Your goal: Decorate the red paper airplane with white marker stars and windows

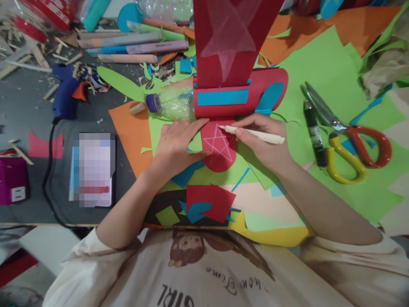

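A white marker [255, 133] is gripped in my right hand [268, 136]. Its tip touches the red paper wing [225, 162], near the top point of a star drawn there in thin white lines. My left hand [179, 145] rests at the wing's left edge, thumb and fingers spread apart. Above the hands lies a plastic bottle [174, 102] with a purple cap, wrapped in red paper [271, 81] with blue paper pieces on it. From its far side rises another red wing [207, 68] bearing a whitish filled-in star.
Scissors [338, 123] and a black pen [315, 132] lie on green paper at right. At left are a blue glue gun [65, 91] with its cord, and a phone [96, 170]. Several markers [137, 47], wood sticks and paper scraps cover the far left.
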Tool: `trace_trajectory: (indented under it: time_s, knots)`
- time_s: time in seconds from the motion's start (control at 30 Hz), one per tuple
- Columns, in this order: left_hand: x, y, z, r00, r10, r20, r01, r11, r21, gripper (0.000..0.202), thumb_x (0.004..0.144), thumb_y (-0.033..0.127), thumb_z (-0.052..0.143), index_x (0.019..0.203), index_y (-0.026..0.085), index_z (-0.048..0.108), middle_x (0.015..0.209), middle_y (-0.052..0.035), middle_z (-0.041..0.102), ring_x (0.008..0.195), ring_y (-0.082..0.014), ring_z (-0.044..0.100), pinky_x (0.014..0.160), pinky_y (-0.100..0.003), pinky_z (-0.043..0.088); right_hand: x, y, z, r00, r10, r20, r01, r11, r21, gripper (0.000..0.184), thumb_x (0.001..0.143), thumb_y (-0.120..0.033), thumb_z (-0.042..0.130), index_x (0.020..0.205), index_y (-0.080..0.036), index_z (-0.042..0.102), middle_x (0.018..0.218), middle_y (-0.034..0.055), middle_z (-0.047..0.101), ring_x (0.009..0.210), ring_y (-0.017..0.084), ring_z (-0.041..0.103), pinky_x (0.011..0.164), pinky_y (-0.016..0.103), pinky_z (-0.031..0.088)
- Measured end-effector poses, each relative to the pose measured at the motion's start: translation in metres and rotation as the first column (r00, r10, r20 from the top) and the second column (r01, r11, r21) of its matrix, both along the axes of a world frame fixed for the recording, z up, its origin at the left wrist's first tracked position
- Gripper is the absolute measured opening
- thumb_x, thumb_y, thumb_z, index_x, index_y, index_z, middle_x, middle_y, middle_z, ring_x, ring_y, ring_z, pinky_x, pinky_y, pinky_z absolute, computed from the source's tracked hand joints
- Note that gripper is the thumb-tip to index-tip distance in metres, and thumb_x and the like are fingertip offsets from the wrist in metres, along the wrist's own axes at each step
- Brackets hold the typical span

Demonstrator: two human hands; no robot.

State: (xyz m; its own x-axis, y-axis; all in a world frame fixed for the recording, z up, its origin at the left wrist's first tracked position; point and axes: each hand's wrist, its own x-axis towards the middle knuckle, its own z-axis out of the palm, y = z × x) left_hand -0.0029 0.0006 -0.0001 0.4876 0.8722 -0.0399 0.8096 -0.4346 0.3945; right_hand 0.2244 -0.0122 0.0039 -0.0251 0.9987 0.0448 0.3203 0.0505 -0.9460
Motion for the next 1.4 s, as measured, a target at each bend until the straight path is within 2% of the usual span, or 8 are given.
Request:
trace_trajectory:
  time_s: [0.2,0.4,0.67,0.83,0.93,1.17,1.4]
  knots:
    - [0.0001,0.0002,-0.0030,1.000,-0.004,-0.010,0.005,0.999,0.054,0.063,0.089,0.053,0.069,0.141,0.021,0.056,0.105,-0.0079,0.068,0.098,-0.0286,0.061,0.085,-0.037,0.038,0.0010,0.0001,-0.0035,0.999,0.034,0.020,-0.034,0.999,0.023,0.019,0.086,-0.040,0.075,0.081,-0.022,0.075,0.076,0.0027,0.075,0.062,0.015,0.065,0.054,0.028,0.051]
    - [-0.0001,0.0007,-0.0017,1.000,-0.008,-0.012,0.009,1.000,0.025,0.063,0.089,0.052,0.068,0.143,0.023,0.054,0.105,-0.0078,0.068,0.099,-0.0292,0.061,0.086,-0.038,0.039,0.0035,0.0008,-0.0041,0.995,0.103,-0.017,-0.103,0.995,0.015,0.016,0.084,-0.039,0.077,0.078,-0.024,0.075,0.076,0.0021,0.076,0.062,0.015,0.067,0.053,0.028,0.052]
    - [-0.0008,0.0006,-0.0008,1.000,-0.009,-0.017,0.010,1.000,0.016,0.064,0.089,0.050,0.069,0.144,0.023,0.053,0.109,-0.0082,0.068,0.100,-0.0290,0.060,0.086,-0.038,0.038,0.0035,0.0004,-0.0007,0.990,0.134,-0.046,-0.135,0.991,-0.014,0.014,0.083,-0.034,0.075,0.073,-0.024,0.074,0.069,0.0005,0.075,0.058,0.015,0.066,0.051,0.027,0.050]
    - [0.0010,0.0002,-0.0001,0.999,0.003,-0.032,-0.003,1.000,0.017,0.066,0.087,0.051,0.072,0.144,0.022,0.053,0.109,-0.0079,0.068,0.101,-0.0291,0.061,0.086,-0.037,0.037,0.0028,0.0003,-0.0032,1.000,0.019,-0.008,-0.018,0.999,0.032,0.018,0.085,-0.037,0.074,0.075,-0.022,0.072,0.069,0.0009,0.072,0.057,0.014,0.062,0.050,0.027,0.048]
    - [0.0019,0.0003,0.0003,0.999,0.015,-0.028,-0.015,1.000,0.004,0.067,0.086,0.051,0.073,0.144,0.023,0.053,0.109,-0.0078,0.068,0.102,-0.0298,0.061,0.086,-0.037,0.038,0.0014,0.0001,-0.0040,1.000,-0.006,-0.003,0.006,0.998,0.057,0.018,0.086,-0.037,0.074,0.076,-0.022,0.072,0.069,0.0010,0.071,0.058,0.014,0.061,0.051,0.027,0.048]
    - [0.0005,0.0007,-0.0002,1.000,0.012,-0.022,-0.012,1.000,0.001,0.065,0.088,0.051,0.071,0.144,0.025,0.053,0.107,-0.0072,0.067,0.101,-0.0291,0.060,0.085,-0.037,0.037,0.0003,-0.0003,-0.0030,1.000,-0.001,0.020,0.000,1.000,0.028,0.016,0.084,-0.035,0.075,0.077,-0.022,0.074,0.070,0.0014,0.073,0.058,0.015,0.062,0.051,0.028,0.049]
    - [-0.0009,0.0005,-0.0006,1.000,-0.008,-0.022,0.008,1.000,0.001,0.065,0.087,0.049,0.072,0.144,0.024,0.052,0.110,-0.0066,0.067,0.102,-0.0282,0.060,0.086,-0.036,0.037,0.0021,0.0005,-0.0014,0.996,0.088,-0.031,-0.088,0.996,-0.011,0.011,0.082,-0.031,0.075,0.074,-0.024,0.075,0.072,0.0014,0.075,0.061,0.016,0.066,0.053,0.029,0.051]
